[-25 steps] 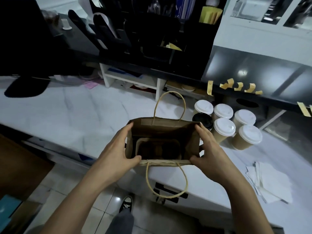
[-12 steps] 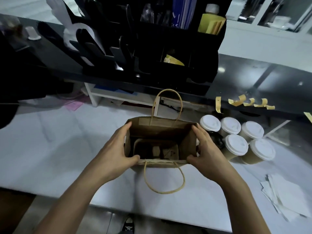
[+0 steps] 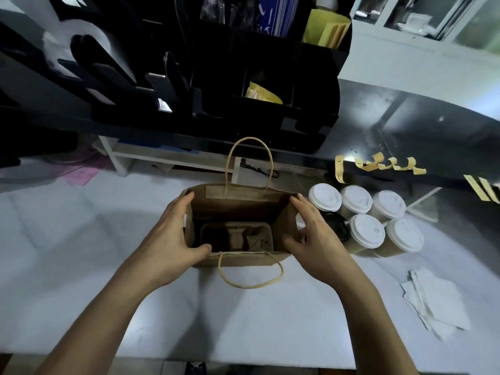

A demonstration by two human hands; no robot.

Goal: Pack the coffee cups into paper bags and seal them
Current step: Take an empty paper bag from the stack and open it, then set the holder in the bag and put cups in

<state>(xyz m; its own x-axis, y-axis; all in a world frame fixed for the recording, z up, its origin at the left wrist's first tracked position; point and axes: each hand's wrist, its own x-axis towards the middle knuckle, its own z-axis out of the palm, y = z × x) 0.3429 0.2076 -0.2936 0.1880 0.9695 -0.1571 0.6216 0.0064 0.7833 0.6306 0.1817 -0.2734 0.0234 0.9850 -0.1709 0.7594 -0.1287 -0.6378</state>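
Two hands frame the job in my head camera's view: my left hand (image 3: 173, 239) grips the left edge of the open brown paper bag with twisted-paper handles (image 3: 238, 201), thumb hooked over the near rim and fingers curled at the far corner, while my right hand (image 3: 313, 236) holds the right wall the same way, spreading the mouth square. Down inside, a brown moulded-pulp cup carrier (image 3: 238, 236) lies flat on the bottom, with no cup in it. Just beside the bag on my right, on the white marble-look counter (image 3: 81, 239), stand five tan paper coffee cups with white lids (image 3: 365, 215), and one cup with a black lid (image 3: 336, 226) sits partly hidden behind my right hand. I judge this as the opening-and-readying step; nothing is packed yet. Next, I think, my right hand should let go and lift the nearest cup upright, lowering it straight into a carrier pocket while my left keeps the bag steady.
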